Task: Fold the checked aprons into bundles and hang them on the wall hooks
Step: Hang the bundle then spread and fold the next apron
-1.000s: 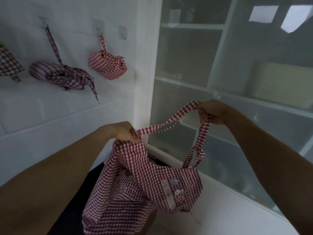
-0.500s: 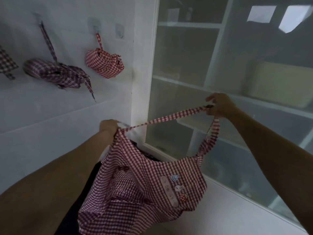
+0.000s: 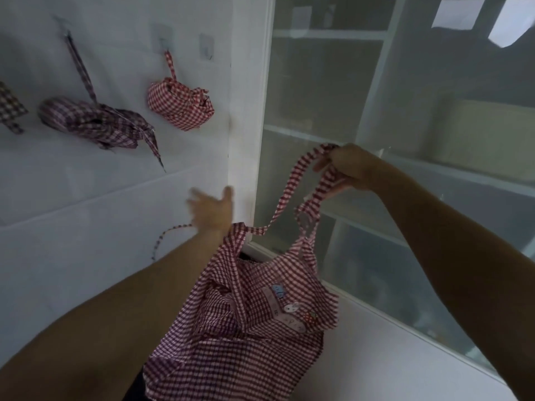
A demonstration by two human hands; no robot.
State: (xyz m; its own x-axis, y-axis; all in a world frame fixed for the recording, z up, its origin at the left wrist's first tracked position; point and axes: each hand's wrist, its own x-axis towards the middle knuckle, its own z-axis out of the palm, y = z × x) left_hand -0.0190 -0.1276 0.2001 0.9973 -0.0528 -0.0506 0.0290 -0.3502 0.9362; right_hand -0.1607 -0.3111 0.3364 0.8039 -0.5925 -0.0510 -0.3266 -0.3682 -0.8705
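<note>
The apron, red-and-white checked, is hung in the air in front of the person, at about 6 o'clock in the view. Its neck strap is gripped in the right hand at about 2 o'clock, fingers curled round the gathered loop, so that the cloth is carried from there alone. The left hand is held near the centre, blurred, with fingers spread wide and nothing held; the apron's top edge is seen just beside its wrist, though contact cannot be told. A thin tie is trailed at 9 o'clock of that hand.

On the wall, at 10 to 11 o'clock, a red bundle is hung from a hook, a darker bundle from another at its left, and a third is cut off by the edge. A bare hook is fixed right of the red bundle. A glazed cabinet is seen at 1 to 3 o'clock.
</note>
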